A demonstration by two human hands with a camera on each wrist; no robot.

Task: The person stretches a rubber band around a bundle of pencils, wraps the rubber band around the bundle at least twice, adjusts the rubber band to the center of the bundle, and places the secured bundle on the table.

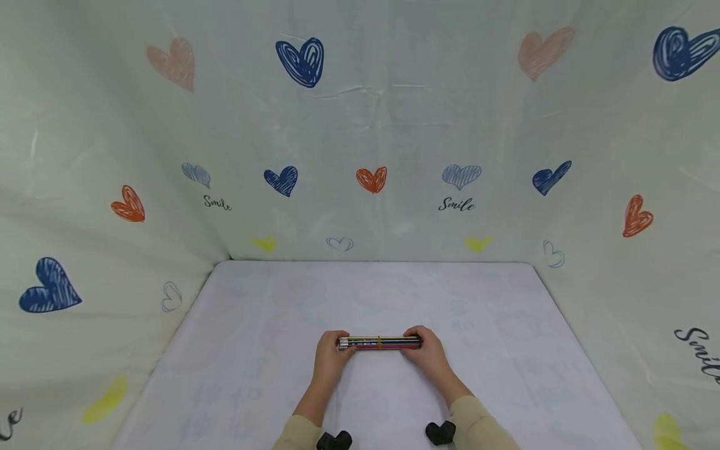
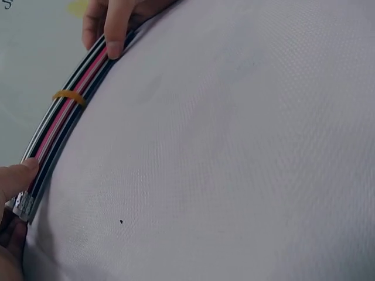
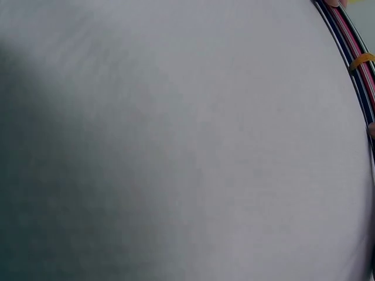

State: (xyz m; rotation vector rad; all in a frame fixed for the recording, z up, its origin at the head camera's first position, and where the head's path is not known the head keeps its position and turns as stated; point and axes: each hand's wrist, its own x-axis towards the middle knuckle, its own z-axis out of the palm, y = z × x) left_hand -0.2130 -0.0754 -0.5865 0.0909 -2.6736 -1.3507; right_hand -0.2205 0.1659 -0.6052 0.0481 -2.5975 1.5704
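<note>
A bundle of pencils (image 1: 368,343), striped in dark blue, pink and silver, lies crosswise between my two hands. A yellow-orange rubber band (image 2: 69,96) circles its middle. My left hand (image 1: 330,357) pinches the left end, where metal ferrules and eraser tips (image 2: 23,206) show in the left wrist view. At the opposite end, my right hand (image 1: 425,353) grips the bundle between thumb and fingers. Only a sliver of the right thumb (image 3: 372,129) appears in the right wrist view, and that end of the bundle is hidden inside the hand.
Under the hands is a white table (image 1: 365,294) with rounded far corners. A pale curtain (image 1: 394,125) printed with hearts and "Smile" stands behind it and along both sides. Dark heart-shaped pieces (image 1: 440,432) sit by both sleeve cuffs.
</note>
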